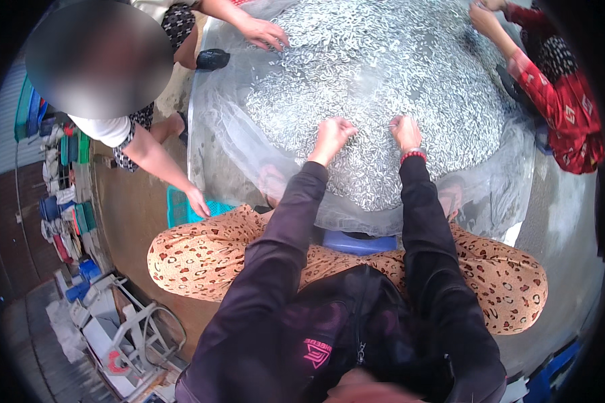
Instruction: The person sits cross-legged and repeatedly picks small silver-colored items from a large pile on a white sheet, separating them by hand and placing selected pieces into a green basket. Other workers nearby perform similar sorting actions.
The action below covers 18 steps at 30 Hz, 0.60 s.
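A broad layer of small silvery fish (370,168) covers the pale netting (238,138) in front of me. Over its near part, my left hand (334,138) is closed in a pinch, thumb against fingertips. Just to its right, my right hand (406,132), with a red bead bracelet (413,154) at the wrist, has its fingers pinched together close above the fish. Whatever lies between the fingertips of either hand is too small to make out.
At the left, a co-worker's hand (263,32) touches the fish; their other hand (197,201) hangs by a turquoise basket (178,207). A red-sleeved person's hand (487,19) is at the far right. Beneath me shows a blue stool (359,243). Crates (81,218) stand along the left.
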Tool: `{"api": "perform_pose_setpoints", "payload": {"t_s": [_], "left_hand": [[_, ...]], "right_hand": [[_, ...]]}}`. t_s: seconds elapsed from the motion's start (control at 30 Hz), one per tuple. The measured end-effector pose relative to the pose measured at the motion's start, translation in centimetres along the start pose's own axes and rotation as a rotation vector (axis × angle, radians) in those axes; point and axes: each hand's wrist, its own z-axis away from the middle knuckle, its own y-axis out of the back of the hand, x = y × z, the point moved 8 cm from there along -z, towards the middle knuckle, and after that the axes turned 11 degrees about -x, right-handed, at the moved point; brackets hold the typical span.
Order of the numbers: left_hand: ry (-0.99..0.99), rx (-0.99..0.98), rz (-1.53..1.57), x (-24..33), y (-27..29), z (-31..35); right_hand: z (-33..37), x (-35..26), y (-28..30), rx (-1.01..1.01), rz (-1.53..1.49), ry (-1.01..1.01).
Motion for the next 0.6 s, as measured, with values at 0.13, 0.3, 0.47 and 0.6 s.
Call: {"api": "perform_pose_setpoints", "payload": {"t_s": [0.13,0.3,0.47,0.6], "left_hand": [[-0.022,0.044,-0.265,-0.1,-4.2,0.3],[0.006,0.067,0.022,0.2,-3.8,0.3],[0.261,0.660,0.265,-6.6,4.7,5.9],[0.455,0.643,-0.072,-11.3,7.6,8.9]], "right_hand": [[0.8,-1.2,-1.6,-0.120,-0.181,0.120],[1.8,-2.1,-1.2,-0.255,-0.582,0.141],[3.8,-4.1,3.0,-0.259,-0.922,0.192],[4.7,-5.0,6.5,-0.211,-1.822,0.334]]}}
